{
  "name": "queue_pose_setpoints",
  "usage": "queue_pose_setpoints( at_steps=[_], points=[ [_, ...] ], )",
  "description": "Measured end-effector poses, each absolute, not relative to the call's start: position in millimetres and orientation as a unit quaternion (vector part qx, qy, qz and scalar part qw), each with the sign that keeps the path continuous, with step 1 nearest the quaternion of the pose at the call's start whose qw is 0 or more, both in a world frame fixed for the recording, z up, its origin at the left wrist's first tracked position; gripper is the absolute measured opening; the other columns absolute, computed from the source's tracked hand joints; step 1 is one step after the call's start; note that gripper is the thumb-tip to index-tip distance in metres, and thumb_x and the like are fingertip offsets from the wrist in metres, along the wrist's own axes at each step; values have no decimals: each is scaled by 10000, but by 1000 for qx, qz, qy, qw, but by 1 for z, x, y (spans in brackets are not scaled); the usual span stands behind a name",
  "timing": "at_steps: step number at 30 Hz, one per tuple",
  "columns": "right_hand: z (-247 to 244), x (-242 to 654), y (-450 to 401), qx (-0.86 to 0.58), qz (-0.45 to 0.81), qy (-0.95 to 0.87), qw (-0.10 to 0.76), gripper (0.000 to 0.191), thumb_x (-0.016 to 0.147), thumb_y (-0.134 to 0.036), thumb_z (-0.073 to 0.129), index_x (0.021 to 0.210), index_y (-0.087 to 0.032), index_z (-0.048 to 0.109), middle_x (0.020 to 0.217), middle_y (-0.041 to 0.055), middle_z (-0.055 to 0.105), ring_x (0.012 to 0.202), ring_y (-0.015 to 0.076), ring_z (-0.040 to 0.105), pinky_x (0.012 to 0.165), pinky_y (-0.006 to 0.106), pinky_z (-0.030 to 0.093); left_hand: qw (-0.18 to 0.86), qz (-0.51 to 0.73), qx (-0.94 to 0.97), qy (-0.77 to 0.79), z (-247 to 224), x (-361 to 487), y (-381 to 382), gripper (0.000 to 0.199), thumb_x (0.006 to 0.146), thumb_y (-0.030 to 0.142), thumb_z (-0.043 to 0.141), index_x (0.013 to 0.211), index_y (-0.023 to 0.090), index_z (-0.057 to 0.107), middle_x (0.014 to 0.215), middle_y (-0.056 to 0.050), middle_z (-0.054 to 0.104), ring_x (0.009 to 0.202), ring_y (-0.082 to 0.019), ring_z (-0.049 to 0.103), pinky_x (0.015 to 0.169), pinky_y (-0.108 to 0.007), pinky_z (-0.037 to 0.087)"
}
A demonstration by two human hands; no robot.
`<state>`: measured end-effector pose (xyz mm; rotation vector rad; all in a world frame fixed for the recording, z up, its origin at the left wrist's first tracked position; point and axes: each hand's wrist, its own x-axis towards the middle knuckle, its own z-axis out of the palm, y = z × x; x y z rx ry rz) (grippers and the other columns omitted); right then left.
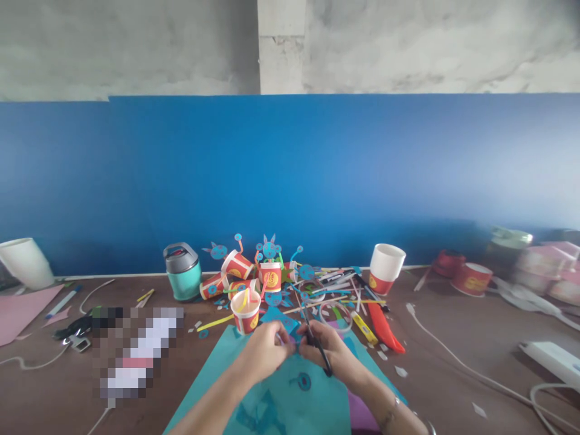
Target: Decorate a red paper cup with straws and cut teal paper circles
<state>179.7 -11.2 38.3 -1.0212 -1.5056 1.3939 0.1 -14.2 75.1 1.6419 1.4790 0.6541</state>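
Observation:
My right hand (pixel 330 349) is closed on a pair of black-handled scissors (pixel 323 355), their blades pointing away from me. Close beside it, my left hand (pixel 265 349) pinches with thumb and fingertips; whatever small piece lies between them is too hidden to name. Both hands hover over teal paper sheets (pixel 208 377). A round blue cutout with a dark ring (pixel 304 381) rests on the paper, nearer to me. Just past my left hand, a red and white paper cup (pixel 246 314) stands upright with a yellow strip in it.
Behind my hands is a pile of decorated paper cups (pixel 270 277), straws and scraps. A teal jar (pixel 183 275) stands left, a white and red cup (pixel 386 269) right. A glue stick (pixel 364 328) and red-orange cutter (pixel 385 329) lie nearby. A white cable (pixel 457 359) crosses the table.

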Motion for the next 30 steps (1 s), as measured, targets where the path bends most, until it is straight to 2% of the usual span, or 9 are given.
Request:
queue_pose_setpoints(
  at_steps=[3,6,10,17,21,24,27,30],
  points=[
    [32,177,-9,-388,552,-585,450,339,656,-303,809,891,-192,592,741,-21,612,675,130,536,621,237,405,504,313,575,563,76,6,-13,162,768,326,619,721,238,492,389,105,448,326,-90,318,374,-208,203],
    [24,177,-4,-393,544,-561,485,360,650,-332,800,909,-204,584,709,-37,569,621,120,492,561,230,369,571,352,523,526,72,11,-14,301,706,456,678,722,233,476,400,116,447,315,-57,260,354,-198,153],
    [30,178,-3,-391,544,-541,508,423,600,-360,832,894,-213,566,685,-48,535,604,119,462,547,231,355,619,404,470,482,66,14,-16,427,620,542,735,700,219,469,452,120,439,338,-30,262,364,-188,131],
    [48,181,-10,-409,550,-527,502,452,593,-450,831,874,-205,574,625,-63,488,559,105,413,537,234,328,624,393,489,467,58,18,-15,422,627,543,738,686,210,485,504,84,530,325,-35,328,360,-206,153],
    [50,181,-11,-421,529,-523,519,440,593,-441,832,866,-206,579,660,-48,544,563,109,447,541,236,361,605,421,489,467,53,19,-14,434,624,562,747,649,212,493,399,106,421,339,-53,325,378,-205,158],
    [49,179,-13,-419,533,-562,473,385,648,-444,794,848,-204,569,632,-39,578,578,124,495,531,232,373,612,486,436,446,56,17,-14,471,617,587,753,648,218,462,377,116,385,363,-52,292,398,-197,154],
    [44,175,-15,-420,549,-604,396,365,699,-468,744,860,-191,570,599,-33,592,563,131,535,493,221,364,618,518,407,429,59,15,-14,482,613,578,768,647,213,455,400,97,445,389,-50,307,414,-188,169],
    [41,173,-17,-419,556,-615,370,382,721,-498,712,877,-179,572,571,-45,569,524,121,541,466,209,361,621,516,407,427,59,15,-14,485,610,581,772,641,211,460,398,83,474,382,-51,318,409,-190,161]
  ],
)
